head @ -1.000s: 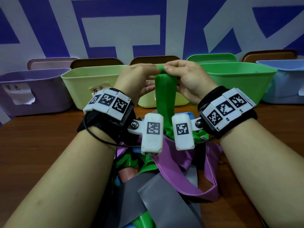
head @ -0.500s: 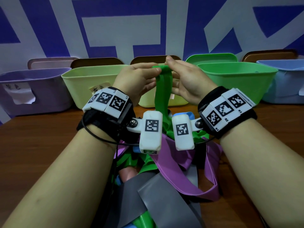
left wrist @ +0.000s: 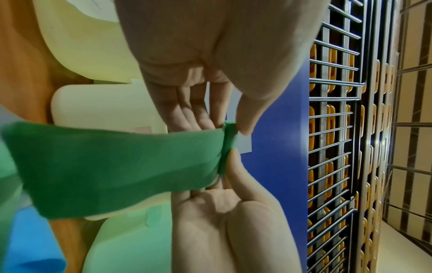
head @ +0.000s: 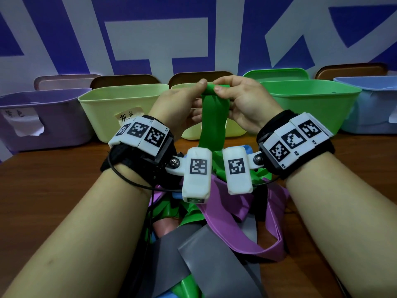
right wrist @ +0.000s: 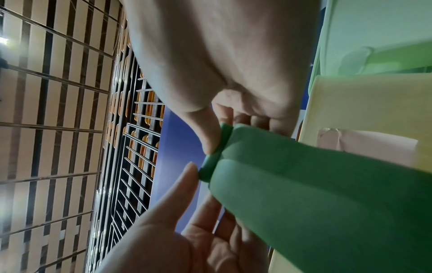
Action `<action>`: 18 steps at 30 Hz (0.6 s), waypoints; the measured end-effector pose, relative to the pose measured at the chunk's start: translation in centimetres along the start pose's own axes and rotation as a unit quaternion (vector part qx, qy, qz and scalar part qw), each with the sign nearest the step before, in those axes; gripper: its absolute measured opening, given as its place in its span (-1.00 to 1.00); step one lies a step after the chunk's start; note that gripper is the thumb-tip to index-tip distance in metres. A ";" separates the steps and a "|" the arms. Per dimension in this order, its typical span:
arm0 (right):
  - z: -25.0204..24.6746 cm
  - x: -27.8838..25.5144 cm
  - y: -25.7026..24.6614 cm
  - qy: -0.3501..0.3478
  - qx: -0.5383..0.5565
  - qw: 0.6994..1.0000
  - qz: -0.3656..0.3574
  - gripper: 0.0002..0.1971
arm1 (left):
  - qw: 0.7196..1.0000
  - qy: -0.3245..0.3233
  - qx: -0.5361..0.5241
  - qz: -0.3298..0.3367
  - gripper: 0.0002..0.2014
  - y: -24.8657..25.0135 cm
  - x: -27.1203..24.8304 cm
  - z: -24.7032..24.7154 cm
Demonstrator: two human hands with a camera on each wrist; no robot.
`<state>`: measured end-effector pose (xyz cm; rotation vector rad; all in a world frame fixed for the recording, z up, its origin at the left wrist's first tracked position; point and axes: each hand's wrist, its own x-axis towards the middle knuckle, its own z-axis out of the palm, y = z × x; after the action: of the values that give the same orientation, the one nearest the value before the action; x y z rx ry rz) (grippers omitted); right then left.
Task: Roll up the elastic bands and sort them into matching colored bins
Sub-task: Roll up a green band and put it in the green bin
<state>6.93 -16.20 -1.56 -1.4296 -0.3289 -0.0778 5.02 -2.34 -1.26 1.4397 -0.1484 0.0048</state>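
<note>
Pinching the top end of the green band (head: 212,117) between thumb and fingers, your left hand (head: 178,104) and right hand (head: 245,102) meet above the pile of bands (head: 214,222) on the tabletop (head: 53,179). Both grips are pressed on that end, which is folded into a small roll (the wrist views show it best). The band hangs down from your fingers into the pile. Behind the pile stand the yellow bin (head: 120,108), green bin (head: 311,104) and purple bin (head: 43,117).
</note>
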 end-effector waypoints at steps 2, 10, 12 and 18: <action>0.0 0.0 0.0 -0.007 -0.003 1.000 0.003 -0.84 | 1.000 -0.004 -0.018 0.007 -0.82 0.0 -0.1 -0.1; 0.2 -0.1 0.3 -0.012 -0.029 0.999 0.044 -0.71 | 0.998 0.017 -0.032 0.042 -0.84 0.1 -0.1 -0.3; 0.3 0.0 0.4 -0.002 -0.023 0.999 0.038 -0.70 | 0.998 0.018 -0.028 0.044 -0.74 0.2 -0.1 -0.2; 0.1 0.0 0.0 0.000 0.016 1.000 0.010 -0.89 | 1.000 0.016 -0.016 -0.006 -0.87 0.1 -0.3 0.3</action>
<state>6.90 -16.07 -1.50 -1.4008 -0.3156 -0.0563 4.65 -2.55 -1.12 1.4077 -0.1128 0.0167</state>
